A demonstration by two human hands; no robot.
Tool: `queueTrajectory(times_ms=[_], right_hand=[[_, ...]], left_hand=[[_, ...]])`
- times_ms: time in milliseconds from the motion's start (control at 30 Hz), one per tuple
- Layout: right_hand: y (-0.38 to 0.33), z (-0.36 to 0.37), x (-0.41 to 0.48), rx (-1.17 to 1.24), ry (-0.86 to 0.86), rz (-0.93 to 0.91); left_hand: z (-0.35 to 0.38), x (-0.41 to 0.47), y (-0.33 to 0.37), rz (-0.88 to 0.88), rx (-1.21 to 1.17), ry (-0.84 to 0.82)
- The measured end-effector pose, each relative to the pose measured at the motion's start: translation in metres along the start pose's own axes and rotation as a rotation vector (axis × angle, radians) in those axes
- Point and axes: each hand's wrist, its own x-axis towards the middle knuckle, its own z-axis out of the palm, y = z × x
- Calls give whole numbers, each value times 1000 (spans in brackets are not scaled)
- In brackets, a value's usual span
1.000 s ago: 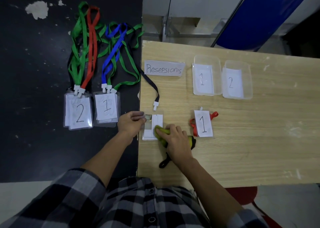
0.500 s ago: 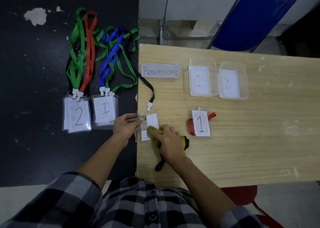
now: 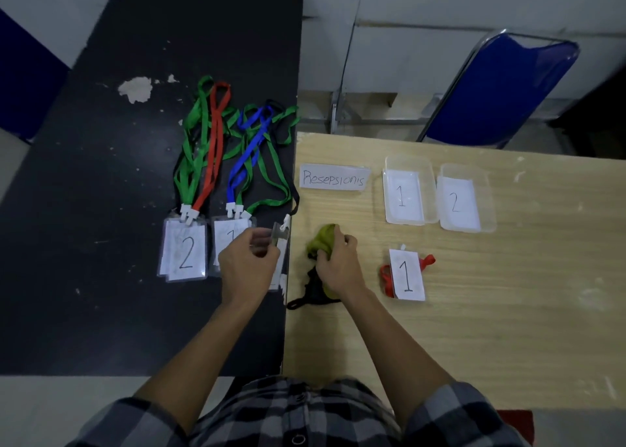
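Note:
My left hand (image 3: 247, 267) pinches a clear badge holder (image 3: 279, 239) with a black lanyard (image 3: 295, 202) and holds it tilted over the seam between the black table and the wooden table. My right hand (image 3: 338, 263) grips a crumpled green cloth (image 3: 321, 241) just to the right, resting on the wooden table (image 3: 508, 311). A black strap (image 3: 306, 297) pokes out under that hand.
Badge stacks marked 2 (image 3: 184, 255) and 1 (image 3: 233, 233) with green, red and blue lanyards lie on the black table (image 3: 101, 209). A "Resepsionis" label (image 3: 333, 180), two clear tubs marked 1 (image 3: 404, 197) and 2 (image 3: 462, 202), and a card marked 1 on a red lanyard (image 3: 406, 273) lie right. A blue chair (image 3: 501, 87) stands behind.
My left hand has lifted the badge holder off the wooden table and carried it left toward the black table. My right hand has drawn the green cloth away from the badge.

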Motion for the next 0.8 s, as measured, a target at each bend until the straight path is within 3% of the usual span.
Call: queueTrajectory(times_ms=[67,133,233,300,433,533,600,733,800], right_hand=[[-9,-2,-11,-67,120,-59],[-28,-7,-26,55,198,-102],[-57,-15,-33,536,4,68],[-65,-18,-28,694,-75,167],[-70,-40,-22,543,6,36],[-76,-54,-21,508,18,-93],[-83,-63,-20,516,16,-164],[-114,-92,-23,543,-23,-281],[-133,-110,-25,612,-38,-320]], left_hand=[[-1,-4,7,85,3,11],[2,-7,11,181,42,7],[7,-15,15,314,131,-69],[9,-22,18,358,86,-147],[4,-24,25,347,-34,-190],[-7,-15,34,366,31,-57],[-16,-2,41,300,49,-10],[-36,31,69,19,-20,-334],[-49,37,93,-3,-143,-360]])
